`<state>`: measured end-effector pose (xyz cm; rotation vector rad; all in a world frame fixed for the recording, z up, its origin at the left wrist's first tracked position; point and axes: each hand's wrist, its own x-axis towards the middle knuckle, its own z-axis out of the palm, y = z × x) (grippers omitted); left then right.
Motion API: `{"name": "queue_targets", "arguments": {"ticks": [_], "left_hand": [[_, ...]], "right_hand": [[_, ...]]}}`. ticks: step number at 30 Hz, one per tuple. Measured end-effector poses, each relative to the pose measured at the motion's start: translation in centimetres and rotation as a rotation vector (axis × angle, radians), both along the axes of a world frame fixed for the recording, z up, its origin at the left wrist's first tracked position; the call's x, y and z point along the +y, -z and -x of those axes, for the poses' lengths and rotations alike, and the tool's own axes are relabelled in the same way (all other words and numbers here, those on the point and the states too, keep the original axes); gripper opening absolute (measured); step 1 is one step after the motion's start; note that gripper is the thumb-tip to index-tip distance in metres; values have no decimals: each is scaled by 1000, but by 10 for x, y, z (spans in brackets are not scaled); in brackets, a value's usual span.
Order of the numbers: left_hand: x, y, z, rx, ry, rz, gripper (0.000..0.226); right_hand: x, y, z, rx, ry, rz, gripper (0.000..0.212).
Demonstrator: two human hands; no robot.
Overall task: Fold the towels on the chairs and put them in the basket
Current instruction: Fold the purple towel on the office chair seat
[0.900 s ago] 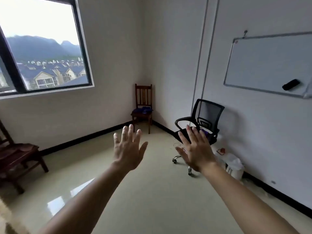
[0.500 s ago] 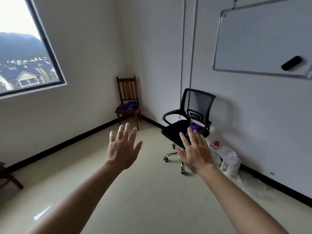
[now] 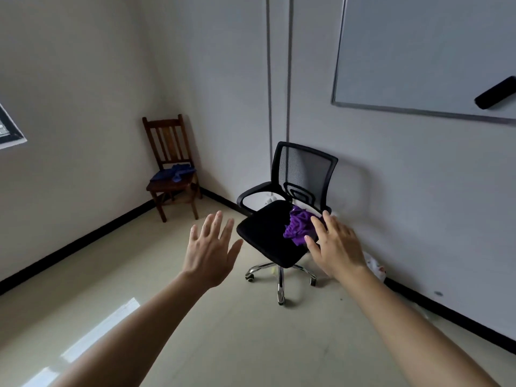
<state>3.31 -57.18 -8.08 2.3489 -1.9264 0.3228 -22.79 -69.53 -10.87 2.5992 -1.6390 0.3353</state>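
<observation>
Our two bare forearms reach out over the pale glossy tiled floor (image 3: 223, 339). Our left hand (image 3: 212, 254) is raised with its back toward us, its fingers (image 3: 211, 225) straight and spread, released and holding nothing. Our right hand (image 3: 339, 248) is held the same way, its fingers (image 3: 329, 223) straight and slightly apart, grasping nothing.

Just past the right fingertips, and partly covered by them, lies the crumpled purple towel (image 3: 297, 226). We cannot tell whether the fingers touch it. It rests toward the back of the padded seat of the black swivel office chair (image 3: 262, 233), which has a mesh back, curved armrests and a chrome star base. The seat lies between the fingers of our two hands and a little beyond them.

Behind the right hand something white and crumpled (image 3: 375, 266) sits by the wall; we cannot tell what it is.

Well beyond the left fingers, in the corner, stands the brown wooden slat-back chair (image 3: 167, 146) with the rumpled dark blue towel (image 3: 174, 173) on its seat.

High above the right fingers a grey-framed whiteboard (image 3: 418, 51) hangs on the wall, with a black eraser (image 3: 495, 92) on it. Far left of the left fingers a window corner (image 3: 9, 132) shows.
</observation>
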Motion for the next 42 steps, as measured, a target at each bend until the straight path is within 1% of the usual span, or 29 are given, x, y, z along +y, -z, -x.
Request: {"name": "queue_targets", "arguments": {"ticks": [4,8,13,19,20,23,26,29,32,37,40,42], "left_hand": [[-92,29,-33,23,56,-44,70],[-193,57,-72,85,105,-78,73],[-315,74,-118,117,173,-156,77],[-443,95,-128,145,256,-240,79],[-470,105,-126,163,262,-278,78],[-509,130,-121,235,284,-373,70],[-560,167,-113,321,277,-491,67],[-608,208,-105,395,223,-602,67],[-642,250,-103,428,169,-692,67],[-682,329,-114,468,94,-782,65],[-697,381,-131,502,42,-825,64],[-703,412,-144,531,4,-857,64]], "right_hand": [[-77,26,-19,56,66,2,60],[-163,46,-45,95,137,-7,46],[-253,61,-77,117,194,-56,44],[-343,81,-89,88,244,-178,44],[-367,89,-89,82,251,-204,43],[-407,106,-90,33,274,-275,35],[-466,147,-92,3,251,-340,29],[-524,197,-100,-26,224,-446,30],[-559,246,-113,-57,212,-558,32],[-585,339,-137,-172,330,-733,34],[-591,395,-157,-186,356,-718,44],[-596,425,-170,-174,381,-670,61]]}}
